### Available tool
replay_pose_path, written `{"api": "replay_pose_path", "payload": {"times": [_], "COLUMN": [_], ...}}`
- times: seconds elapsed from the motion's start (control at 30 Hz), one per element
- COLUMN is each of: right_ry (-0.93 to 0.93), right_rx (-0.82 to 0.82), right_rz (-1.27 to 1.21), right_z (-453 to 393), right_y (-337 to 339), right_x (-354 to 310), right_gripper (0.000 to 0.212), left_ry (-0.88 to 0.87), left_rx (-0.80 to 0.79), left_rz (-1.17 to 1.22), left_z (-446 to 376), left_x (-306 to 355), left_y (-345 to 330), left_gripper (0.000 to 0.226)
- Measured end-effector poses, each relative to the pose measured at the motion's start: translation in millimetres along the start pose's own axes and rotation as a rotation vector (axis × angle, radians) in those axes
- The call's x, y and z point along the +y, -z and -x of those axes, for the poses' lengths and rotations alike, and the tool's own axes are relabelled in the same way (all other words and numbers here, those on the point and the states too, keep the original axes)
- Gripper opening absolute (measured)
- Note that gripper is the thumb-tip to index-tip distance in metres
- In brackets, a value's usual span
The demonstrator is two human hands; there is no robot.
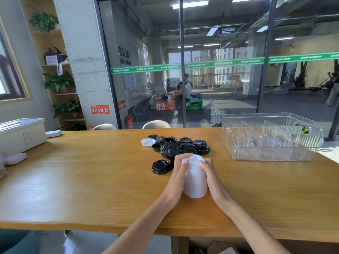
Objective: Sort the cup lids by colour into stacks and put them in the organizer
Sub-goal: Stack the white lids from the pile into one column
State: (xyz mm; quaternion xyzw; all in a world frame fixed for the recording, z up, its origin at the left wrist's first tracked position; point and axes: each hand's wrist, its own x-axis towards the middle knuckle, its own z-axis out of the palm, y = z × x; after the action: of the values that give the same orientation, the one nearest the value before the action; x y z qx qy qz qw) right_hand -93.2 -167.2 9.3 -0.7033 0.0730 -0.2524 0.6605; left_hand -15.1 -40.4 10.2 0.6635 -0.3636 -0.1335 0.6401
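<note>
White lid stack point(194, 177) stands on the wooden table point(91, 180), left hand point(177, 176) and right hand point(211, 176) curled round its sides; black lids point(180, 146) at 12 o'clock, clear organizer point(271, 137) at 2, bare wood at 9

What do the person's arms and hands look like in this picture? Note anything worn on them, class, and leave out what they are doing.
Both forearms are bare as far as the frame shows; no sleeve is in view. The left hand and right hand wear no gloves. No watch, bracelet, ring or marking is visible on either.
</note>
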Motion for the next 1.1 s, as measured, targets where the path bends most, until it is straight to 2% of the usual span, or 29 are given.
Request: {"api": "replay_pose_path", "payload": {"times": [0.23,0.53,0.73,0.87,0.97,1.1], "right_ry": [0.031,0.045,0.016,-0.027,-0.038,-0.052], "right_rx": [-0.004,0.022,0.021,0.018,-0.001,0.014], "right_rz": [-0.013,0.038,0.022,0.049,0.042,0.097], "right_z": [-1,-5,-3,3,5,6], "right_y": [-2,-1,-1,-1,-2,-3], "right_x": [1,4,5,-3,-5,-10], "right_gripper": [0.064,0.07,0.058,0.062,0.042,0.051], "left_ry": [0.002,0.004,0.005,-0.006,-0.012,-0.022], "left_rx": [-0.019,-0.012,-0.015,-0.026,-0.011,0.082], "left_rz": [-0.047,-0.051,-0.031,-0.015,-0.007,-0.012], "left_z": [4,-3,-4,-3,-2,-6], "left_x": [8,-3,-8,-7,-10,-13], "left_y": [4,2,3,4,4,7], "left_gripper": [0.042,0.046,0.046,0.053,0.055,0.057]}}
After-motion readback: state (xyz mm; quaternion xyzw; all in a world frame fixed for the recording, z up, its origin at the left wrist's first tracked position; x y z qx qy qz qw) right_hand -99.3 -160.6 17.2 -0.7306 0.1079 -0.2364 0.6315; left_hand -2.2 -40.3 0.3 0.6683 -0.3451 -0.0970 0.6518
